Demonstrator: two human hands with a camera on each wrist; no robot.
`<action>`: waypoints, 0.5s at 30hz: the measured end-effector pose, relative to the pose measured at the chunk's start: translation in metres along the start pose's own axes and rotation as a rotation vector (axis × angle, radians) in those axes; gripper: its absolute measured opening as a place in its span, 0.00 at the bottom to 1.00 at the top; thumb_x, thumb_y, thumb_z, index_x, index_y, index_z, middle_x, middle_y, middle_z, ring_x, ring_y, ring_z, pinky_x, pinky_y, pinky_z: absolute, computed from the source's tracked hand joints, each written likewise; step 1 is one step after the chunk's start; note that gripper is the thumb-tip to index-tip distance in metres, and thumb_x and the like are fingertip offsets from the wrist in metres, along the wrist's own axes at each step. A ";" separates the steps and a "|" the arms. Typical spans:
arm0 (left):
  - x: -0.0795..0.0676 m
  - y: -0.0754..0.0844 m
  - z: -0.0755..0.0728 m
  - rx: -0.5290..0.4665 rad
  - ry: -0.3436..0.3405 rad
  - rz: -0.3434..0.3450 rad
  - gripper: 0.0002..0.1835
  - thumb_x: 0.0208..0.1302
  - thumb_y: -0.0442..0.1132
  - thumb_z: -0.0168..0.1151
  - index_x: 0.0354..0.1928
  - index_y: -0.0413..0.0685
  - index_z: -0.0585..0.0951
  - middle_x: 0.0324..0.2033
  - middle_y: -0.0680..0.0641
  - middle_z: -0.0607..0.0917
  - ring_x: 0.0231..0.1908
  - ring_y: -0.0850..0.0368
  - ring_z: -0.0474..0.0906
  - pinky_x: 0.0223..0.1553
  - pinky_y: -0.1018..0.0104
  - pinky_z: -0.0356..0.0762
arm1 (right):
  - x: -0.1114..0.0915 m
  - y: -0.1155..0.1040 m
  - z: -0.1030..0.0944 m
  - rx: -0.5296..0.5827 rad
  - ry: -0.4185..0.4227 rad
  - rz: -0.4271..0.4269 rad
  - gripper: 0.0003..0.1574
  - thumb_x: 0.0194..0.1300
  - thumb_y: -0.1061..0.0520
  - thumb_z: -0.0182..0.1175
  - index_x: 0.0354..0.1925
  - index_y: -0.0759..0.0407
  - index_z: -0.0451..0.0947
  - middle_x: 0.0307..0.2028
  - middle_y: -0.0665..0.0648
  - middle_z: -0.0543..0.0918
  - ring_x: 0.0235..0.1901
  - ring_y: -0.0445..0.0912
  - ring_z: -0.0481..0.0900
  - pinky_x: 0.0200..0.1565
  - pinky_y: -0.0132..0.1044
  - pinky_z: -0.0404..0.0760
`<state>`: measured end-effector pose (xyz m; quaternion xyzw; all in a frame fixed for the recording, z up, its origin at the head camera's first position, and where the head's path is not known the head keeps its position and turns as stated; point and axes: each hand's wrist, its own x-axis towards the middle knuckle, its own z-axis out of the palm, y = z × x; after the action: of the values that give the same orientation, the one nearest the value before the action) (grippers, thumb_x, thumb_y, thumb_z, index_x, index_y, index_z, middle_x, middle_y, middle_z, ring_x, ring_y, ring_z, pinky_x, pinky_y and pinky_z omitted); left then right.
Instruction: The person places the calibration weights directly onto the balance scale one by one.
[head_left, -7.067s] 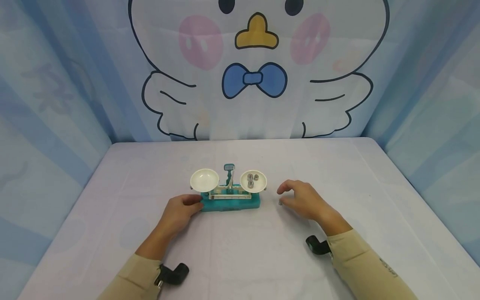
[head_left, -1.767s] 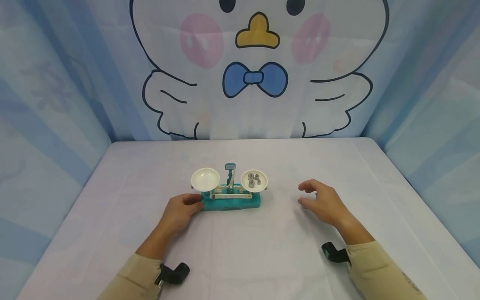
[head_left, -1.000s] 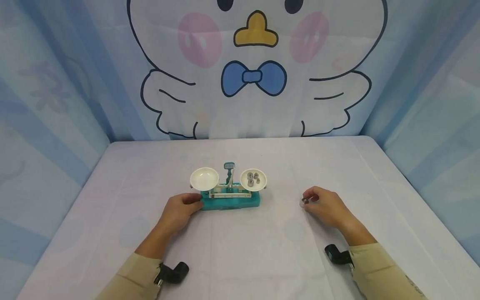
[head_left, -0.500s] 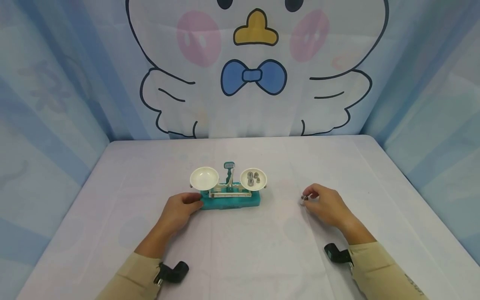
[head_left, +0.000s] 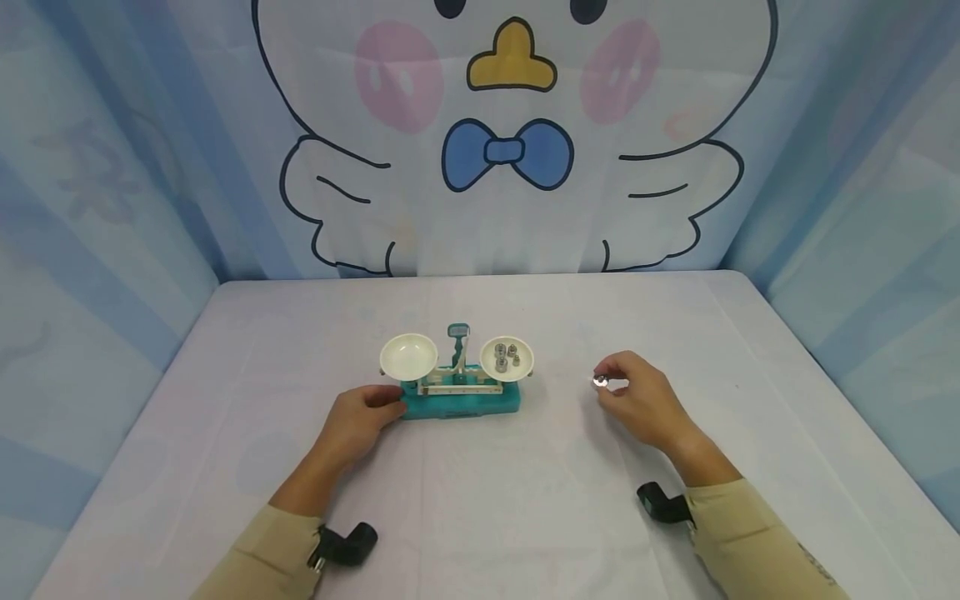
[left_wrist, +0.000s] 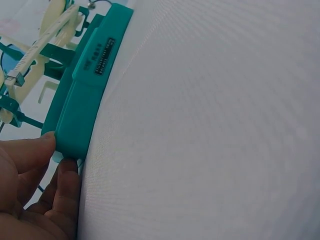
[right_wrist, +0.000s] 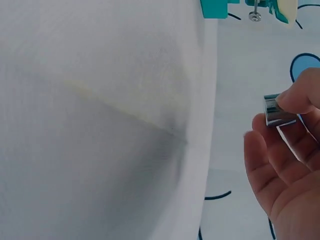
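A teal balance scale point(head_left: 460, 405) stands on the table, with a bare left pan point(head_left: 408, 357) and several small metal weights point(head_left: 501, 364) in its right pan point(head_left: 489, 371). My left hand point(head_left: 356, 423) grips the left end of the scale's base; in the left wrist view the thumb lies on the edge of the teal base point(left_wrist: 87, 100) and fingertips touch its end. To the right of the scale, my right hand point(head_left: 643, 403) pinches a shiny metal weight point(right_wrist: 272, 114) between thumb and fingers. The right wrist view shows this cylinder held above the tablecloth.
A pale cloth covers the table point(head_left: 480, 517). Behind it hangs a curtain point(head_left: 510, 225) with a cartoon bird, and blue curtains flank both sides. Each sleeve carries a black wrist camera point(head_left: 348, 546).
A further small weight has joined the right pan since the oldest frame. My right hand, bare-fingered 1.8 s ago, took a weight and carried it up and slightly left. The left hand stays put.
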<state>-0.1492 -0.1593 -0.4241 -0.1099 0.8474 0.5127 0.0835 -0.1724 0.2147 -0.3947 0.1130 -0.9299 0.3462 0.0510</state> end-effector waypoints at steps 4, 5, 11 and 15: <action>0.000 0.000 0.000 0.004 0.000 0.006 0.21 0.70 0.38 0.60 0.61 0.35 0.78 0.58 0.36 0.80 0.61 0.41 0.72 0.62 0.46 0.71 | 0.003 -0.006 0.001 0.029 0.020 -0.037 0.11 0.62 0.67 0.60 0.45 0.64 0.78 0.44 0.59 0.81 0.45 0.54 0.80 0.47 0.48 0.82; 0.000 0.000 0.000 0.004 0.000 0.007 0.21 0.70 0.38 0.60 0.61 0.35 0.78 0.58 0.36 0.80 0.62 0.41 0.72 0.62 0.46 0.71 | 0.003 -0.006 0.002 0.032 0.026 -0.046 0.11 0.62 0.68 0.60 0.45 0.65 0.78 0.44 0.59 0.82 0.45 0.54 0.79 0.47 0.48 0.82; 0.001 -0.001 0.001 0.008 0.003 0.004 0.21 0.70 0.38 0.60 0.61 0.35 0.78 0.58 0.36 0.80 0.62 0.41 0.71 0.62 0.46 0.71 | 0.008 -0.015 0.007 0.060 0.026 -0.056 0.12 0.65 0.65 0.61 0.48 0.64 0.79 0.45 0.59 0.82 0.46 0.55 0.79 0.47 0.49 0.82; 0.001 -0.001 0.000 0.014 0.003 0.006 0.21 0.70 0.38 0.60 0.61 0.35 0.78 0.58 0.36 0.80 0.62 0.42 0.72 0.62 0.46 0.71 | 0.011 -0.025 0.009 0.094 0.021 -0.072 0.13 0.66 0.64 0.61 0.49 0.64 0.78 0.45 0.59 0.82 0.46 0.54 0.79 0.50 0.50 0.82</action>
<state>-0.1498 -0.1594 -0.4251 -0.1077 0.8513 0.5070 0.0816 -0.1775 0.1885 -0.3842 0.1449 -0.9074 0.3887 0.0675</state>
